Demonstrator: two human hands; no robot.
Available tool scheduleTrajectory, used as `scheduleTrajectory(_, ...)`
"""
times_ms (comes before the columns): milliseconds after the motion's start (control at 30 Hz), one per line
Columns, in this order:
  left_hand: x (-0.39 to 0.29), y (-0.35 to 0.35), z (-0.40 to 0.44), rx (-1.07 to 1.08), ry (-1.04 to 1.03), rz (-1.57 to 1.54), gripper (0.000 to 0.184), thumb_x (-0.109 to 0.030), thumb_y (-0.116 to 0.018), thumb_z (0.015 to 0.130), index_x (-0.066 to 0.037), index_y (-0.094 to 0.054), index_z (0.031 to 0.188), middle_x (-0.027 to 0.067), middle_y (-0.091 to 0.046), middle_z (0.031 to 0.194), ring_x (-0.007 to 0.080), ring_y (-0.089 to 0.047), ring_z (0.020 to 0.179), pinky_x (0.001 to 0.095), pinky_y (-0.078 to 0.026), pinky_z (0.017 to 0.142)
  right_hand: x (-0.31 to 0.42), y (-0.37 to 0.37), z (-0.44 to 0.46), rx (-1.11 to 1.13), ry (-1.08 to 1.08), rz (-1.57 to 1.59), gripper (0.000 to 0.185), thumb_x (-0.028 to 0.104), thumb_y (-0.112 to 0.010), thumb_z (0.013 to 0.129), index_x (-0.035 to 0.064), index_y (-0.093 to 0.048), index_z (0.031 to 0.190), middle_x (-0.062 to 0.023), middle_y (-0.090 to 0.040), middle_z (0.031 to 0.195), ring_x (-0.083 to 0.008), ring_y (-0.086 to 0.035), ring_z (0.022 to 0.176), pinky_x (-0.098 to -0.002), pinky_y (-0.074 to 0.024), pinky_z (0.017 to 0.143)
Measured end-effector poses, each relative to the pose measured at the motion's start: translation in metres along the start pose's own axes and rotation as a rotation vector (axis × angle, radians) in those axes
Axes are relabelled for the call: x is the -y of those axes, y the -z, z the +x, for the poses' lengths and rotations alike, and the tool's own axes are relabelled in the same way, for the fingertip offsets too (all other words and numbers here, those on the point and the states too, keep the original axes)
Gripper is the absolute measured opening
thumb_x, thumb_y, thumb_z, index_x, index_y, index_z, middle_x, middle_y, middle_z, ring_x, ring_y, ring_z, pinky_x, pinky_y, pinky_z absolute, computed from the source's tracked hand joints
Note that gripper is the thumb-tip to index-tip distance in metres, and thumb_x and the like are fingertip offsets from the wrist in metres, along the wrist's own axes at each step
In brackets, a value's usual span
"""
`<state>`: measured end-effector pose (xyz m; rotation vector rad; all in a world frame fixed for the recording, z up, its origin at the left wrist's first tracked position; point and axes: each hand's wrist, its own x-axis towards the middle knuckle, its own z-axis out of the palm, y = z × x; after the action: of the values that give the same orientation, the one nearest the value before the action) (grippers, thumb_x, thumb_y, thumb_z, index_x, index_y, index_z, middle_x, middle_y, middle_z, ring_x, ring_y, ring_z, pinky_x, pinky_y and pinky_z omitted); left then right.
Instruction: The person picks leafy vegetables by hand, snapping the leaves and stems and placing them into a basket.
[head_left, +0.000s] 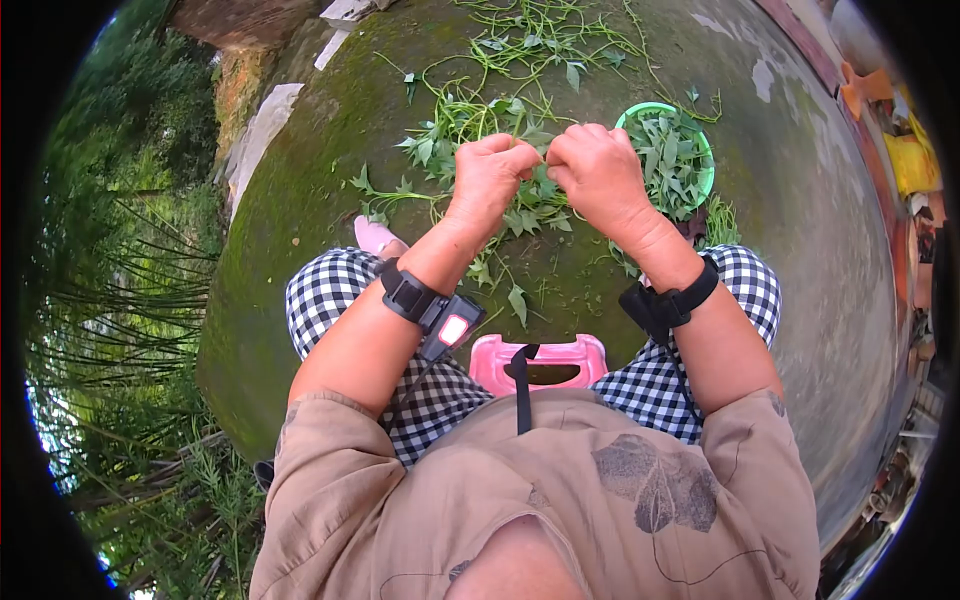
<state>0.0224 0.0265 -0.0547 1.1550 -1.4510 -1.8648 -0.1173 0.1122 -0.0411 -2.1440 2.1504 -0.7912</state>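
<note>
My left hand (488, 182) and my right hand (600, 178) are raised close together in front of me, their fingertips nearly meeting. Both are closed in a pinch on a thin green leafy vine, largely hidden by the fingers. Below and beyond them a pile of leafy vines (470, 118) lies on the ground, with long bare stems (530, 35) trailing farther off. Right of my right hand stands a round green basket (711, 165) filled with picked leaves (668, 155).
A pink plastic stool (490, 362) shows between my knees in checked trousers (335, 300). Mossy concrete (270, 310) spreads around me. Dense plants (130, 330) border the left side. A yellow bag (912, 160) and other items sit at the far right edge.
</note>
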Motion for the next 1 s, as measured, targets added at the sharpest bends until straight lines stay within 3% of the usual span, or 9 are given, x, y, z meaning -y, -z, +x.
scheduleTrajectory(167, -0.007, 0.006, 0.000, 0.076, -0.012, -0.166, 0.012, -0.010, -0.059, 0.083, 0.000, -0.064, 0.080, 0.0051, -0.060, 0.066, 0.0068, -0.040, 0.044, 0.0225, -0.030, 0.041, -0.004, -0.001, -0.003, 0.082, -0.110, 0.054, 0.008, 0.018, -0.067, 0.074, 0.0121, -0.062, 0.077, -0.0031, -0.064, 0.081, -0.0251, -0.061, 0.086, -0.0423, -0.0424, 0.075)
scheduleTrajectory(300, -0.014, 0.017, 0.009, 0.252, 0.104, -0.434, 0.017, -0.015, -0.048, 0.091, -0.001, -0.056, 0.089, 0.0151, -0.063, 0.080, 0.0094, -0.037, 0.042, 0.0236, -0.032, 0.040, -0.010, -0.001, -0.008, 0.159, -0.186, 0.022, 0.005, 0.016, -0.065, 0.075, 0.0115, -0.063, 0.076, -0.0048, -0.065, 0.081, -0.0265, -0.062, 0.084, -0.0430, -0.0428, 0.076)
scheduleTrajectory(400, -0.019, 0.027, 0.015, 0.296, 0.118, -0.529, 0.015, -0.015, -0.048, 0.091, -0.002, -0.054, 0.088, 0.0158, -0.063, 0.082, 0.0099, -0.037, 0.042, 0.0240, -0.033, 0.040, -0.023, -0.002, -0.012, 0.196, -0.283, 0.044, 0.006, 0.016, -0.063, 0.075, 0.0103, -0.064, 0.077, -0.0065, -0.066, 0.082, -0.0278, -0.063, 0.083, -0.0435, -0.0430, 0.077)
scheduleTrajectory(533, -0.030, 0.040, 0.017, 0.078, 0.198, -0.322, 0.012, -0.013, -0.051, 0.090, -0.003, -0.055, 0.092, 0.0092, -0.059, 0.074, 0.0094, -0.038, 0.042, 0.0244, -0.030, 0.039, -0.045, -0.002, -0.022, 0.209, -0.384, 0.038, 0.008, 0.016, -0.063, 0.075, 0.0094, -0.065, 0.079, -0.0072, -0.066, 0.084, -0.0295, -0.063, 0.083, -0.0452, -0.0434, 0.078)
scheduleTrajectory(567, -0.034, 0.039, 0.014, -0.010, 0.175, -0.172, 0.017, -0.009, -0.053, 0.089, -0.001, -0.058, 0.103, 0.0044, -0.056, 0.068, 0.0074, -0.037, 0.041, 0.0229, -0.027, 0.039, -0.049, -0.001, -0.025, 0.195, -0.412, 0.056, 0.008, 0.016, -0.063, 0.075, 0.0093, -0.064, 0.079, -0.0072, -0.066, 0.082, -0.0307, -0.063, 0.082, -0.0457, -0.0452, 0.075)
scheduleTrajectory(700, -0.025, 0.038, 0.013, 0.217, 0.161, -0.053, 0.034, -0.005, -0.053, 0.088, -0.001, -0.057, 0.121, 0.0002, -0.052, 0.064, 0.0044, -0.036, 0.041, 0.0208, -0.023, 0.037, -0.053, -0.001, -0.035, 0.151, -0.326, 0.220, 0.009, 0.014, -0.066, 0.073, 0.0073, -0.063, 0.079, -0.0084, -0.065, 0.080, -0.0303, -0.062, 0.077, -0.0422, -0.0478, 0.069)
scheduleTrajectory(833, -0.011, 0.013, 0.001, 0.336, 0.236, -0.015, 0.019, -0.013, -0.062, 0.088, 0.000, -0.069, 0.100, -0.0024, -0.054, 0.067, 0.0035, -0.041, 0.043, 0.0190, -0.030, 0.038, -0.040, -0.001, -0.037, 0.118, -0.195, 0.268, 0.011, 0.011, -0.068, 0.073, 0.0043, -0.062, 0.079, -0.0098, -0.063, 0.078, -0.0287, -0.062, 0.071, -0.0374, -0.0486, 0.064)
scheduleTrajectory(1000, 0.001, -0.001, 0.004, 0.359, 0.281, 0.145, 0.017, -0.014, -0.067, 0.084, 0.001, -0.069, 0.092, -0.0010, -0.056, 0.067, 0.0031, -0.042, 0.043, 0.0188, -0.030, 0.038, -0.034, -0.006, -0.037, 0.058, -0.130, 0.271, 0.011, 0.011, -0.067, 0.074, 0.0040, -0.061, 0.079, -0.0108, -0.062, 0.074, -0.0294, -0.061, 0.070, -0.0380, -0.0488, 0.063)
